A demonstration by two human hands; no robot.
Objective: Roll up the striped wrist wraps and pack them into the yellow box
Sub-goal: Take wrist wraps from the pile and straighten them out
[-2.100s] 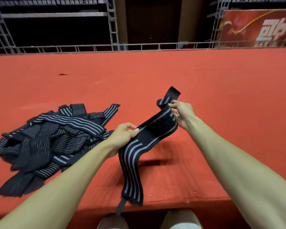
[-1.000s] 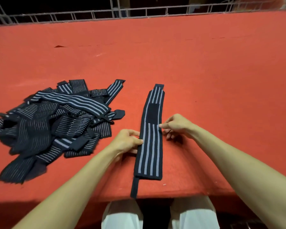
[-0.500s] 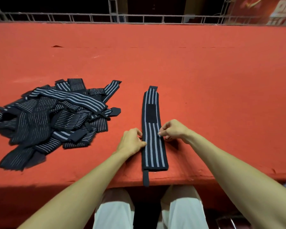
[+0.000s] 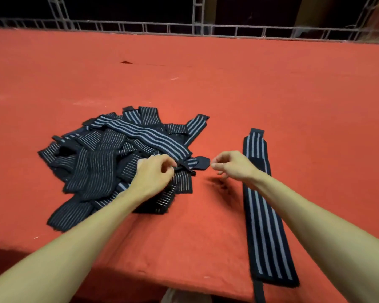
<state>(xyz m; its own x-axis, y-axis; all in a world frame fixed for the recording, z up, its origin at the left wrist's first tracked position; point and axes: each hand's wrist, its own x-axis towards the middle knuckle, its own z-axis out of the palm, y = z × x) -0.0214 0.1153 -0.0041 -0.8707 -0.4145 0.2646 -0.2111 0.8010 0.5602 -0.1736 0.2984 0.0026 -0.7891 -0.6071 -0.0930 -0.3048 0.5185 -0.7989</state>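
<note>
One striped wrist wrap (image 4: 263, 215) lies flat and stretched out on the red carpeted surface (image 4: 271, 95), its thin tab hanging over the near edge. My right forearm crosses over it. A pile of black, grey-striped wrist wraps (image 4: 109, 158) lies to the left. My left hand (image 4: 153, 174) hovers over the pile's right side, fingers curled at the end of the topmost wrap (image 4: 149, 138); a pinch cannot be made out. My right hand (image 4: 230, 165) hangs loosely curled and holds nothing, just right of that wrap's black tab (image 4: 202, 162). No yellow box is in view.
A metal truss rail (image 4: 184, 29) runs along the far edge of the red surface. The near edge drops off in front of my knees (image 4: 184, 297). A small dark mark (image 4: 125, 61) sits far back on the carpet.
Both hands have let go of the flat wrap and moved left to the pile. The camera has turned left, so the flat wrap now lies at the right.
</note>
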